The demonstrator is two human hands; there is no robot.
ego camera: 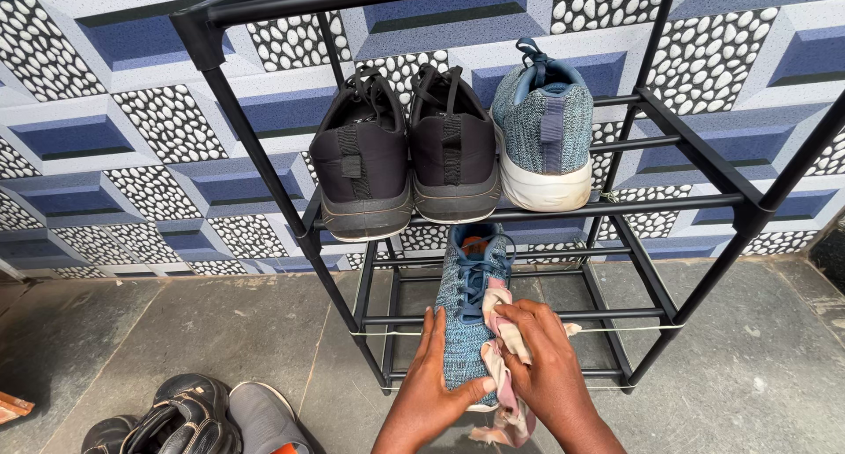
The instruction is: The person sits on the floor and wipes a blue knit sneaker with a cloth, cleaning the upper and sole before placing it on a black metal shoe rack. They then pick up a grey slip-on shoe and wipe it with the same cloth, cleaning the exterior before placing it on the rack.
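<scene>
One blue knit shoe (465,317) sits at the rack's (704,168) lower front edge. The left hand (433,375) grips its side, fingers curled; the right hand (541,357) has fingers clamped on one pink cloth (506,379), pressed against it. Three shoes line the upper shelf: two black shoes (405,155), one blue (546,132).

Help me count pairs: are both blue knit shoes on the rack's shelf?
No, only one blue knit shoe sits on the shelf; the other blue shoe is in the hands.
</scene>
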